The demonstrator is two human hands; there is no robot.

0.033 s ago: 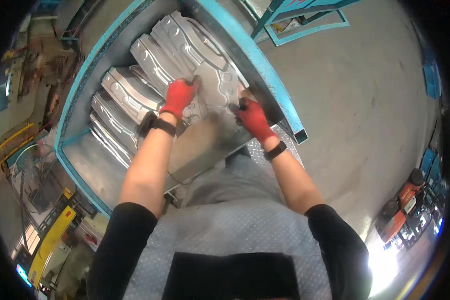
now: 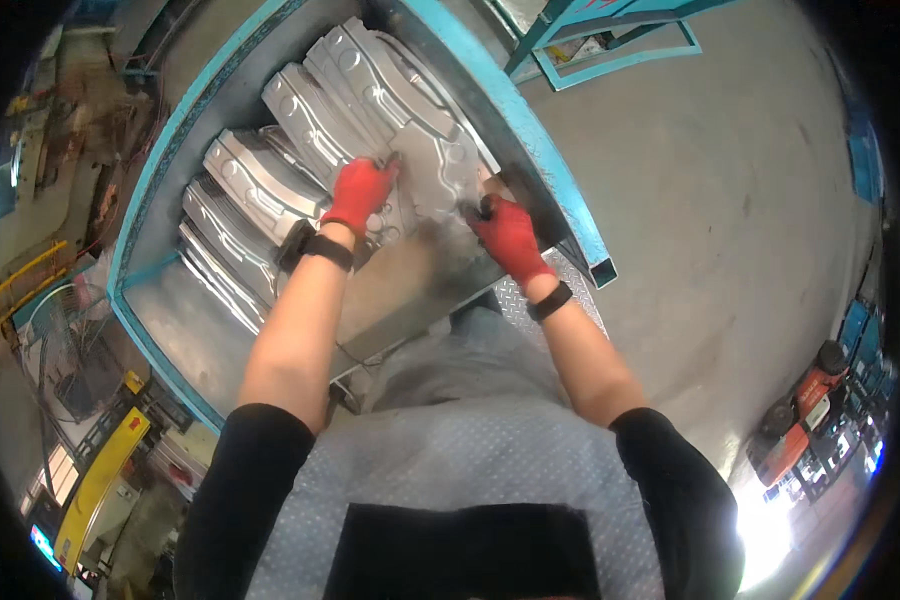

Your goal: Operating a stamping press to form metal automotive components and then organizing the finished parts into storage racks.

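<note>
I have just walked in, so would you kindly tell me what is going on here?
A person's red-gloved left hand and right hand are at the left and right sides of a metal panel in a teal-rimmed bin. More panels lean in stacks to its left. Whether the hands grip it or only touch it is hard to tell.

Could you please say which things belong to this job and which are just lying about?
In the job:
silver curved metal panels, touched by the red-gloved left hand and right hand
turquoise-rimmed grey metal bin holding them

Merely around:
turquoise tubular metal frame
orange-and-black machine, right
</note>
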